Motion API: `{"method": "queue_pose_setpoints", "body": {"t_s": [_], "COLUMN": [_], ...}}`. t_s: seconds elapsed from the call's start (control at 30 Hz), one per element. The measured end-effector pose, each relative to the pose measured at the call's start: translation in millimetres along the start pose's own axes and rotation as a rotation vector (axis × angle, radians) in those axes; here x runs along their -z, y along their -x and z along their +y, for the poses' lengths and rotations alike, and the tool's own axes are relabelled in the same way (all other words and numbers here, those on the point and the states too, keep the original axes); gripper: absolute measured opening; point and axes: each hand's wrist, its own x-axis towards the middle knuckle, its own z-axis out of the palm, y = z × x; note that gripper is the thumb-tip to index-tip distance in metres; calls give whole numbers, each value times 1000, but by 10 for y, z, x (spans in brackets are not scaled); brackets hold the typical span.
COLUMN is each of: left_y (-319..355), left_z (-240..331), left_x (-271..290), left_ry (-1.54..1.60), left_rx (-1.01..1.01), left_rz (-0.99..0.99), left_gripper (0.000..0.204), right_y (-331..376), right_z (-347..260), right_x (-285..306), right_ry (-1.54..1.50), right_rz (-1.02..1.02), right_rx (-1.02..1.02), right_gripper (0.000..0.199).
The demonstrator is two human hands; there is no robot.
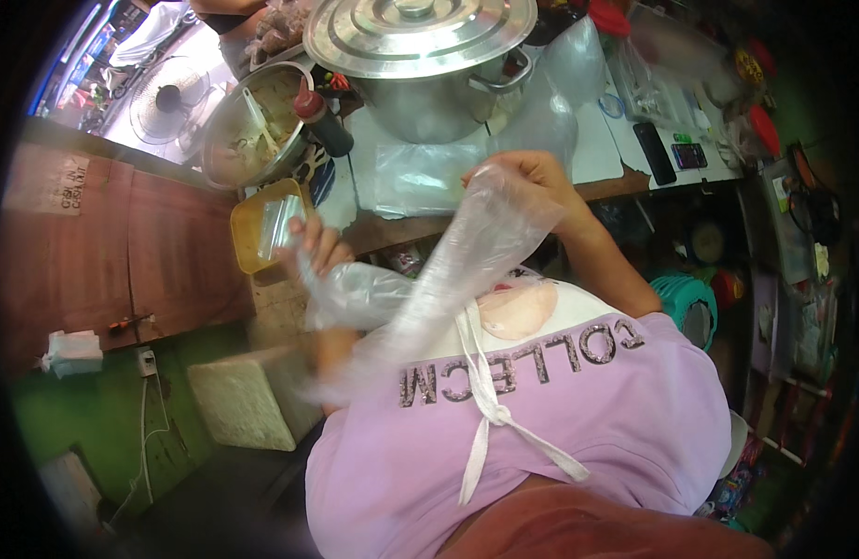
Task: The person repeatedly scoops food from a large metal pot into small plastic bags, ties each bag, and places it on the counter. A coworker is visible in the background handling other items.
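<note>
My right hand [532, 182] is closed on the top of a clear plastic bag [481, 233], which hangs long and blurred down toward my lap. My left hand [319, 244] grips more crumpled clear plastic [369, 289] with curled fingers. Whether this is the same bag or a second one, I cannot tell. Flat clear plastic bags [420, 177] lie on the table edge beyond my hands. Beside my left hand sits a yellow tray [252, 228] with small clear packets in it.
A large lidded metal pot [420, 93] stands on the table [606, 140]. To its left are a sauce bottle [324, 118] and a metal bowl [219, 140] of food with a white-handled utensil. Phones [655, 154] lie at the right. A fan [171, 98] is far left.
</note>
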Motion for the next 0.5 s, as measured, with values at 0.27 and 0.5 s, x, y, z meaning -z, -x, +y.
{"method": "queue_pose_setpoints", "body": {"t_s": [0.27,0.5], "left_y": [-304,-472], "left_z": [-1219,-1341], "left_x": [-58,-250], "left_ry": [-913,-1129], "left_rx": [325,78], "left_rz": [378,204], "left_gripper": [19,8], "right_y": [-78,-16], "right_z": [-8,4], "right_x": [-224,-235], "right_ry": [655,423], "right_rz": [90,222], "right_rx": [490,151], "right_gripper": [29,36]}}
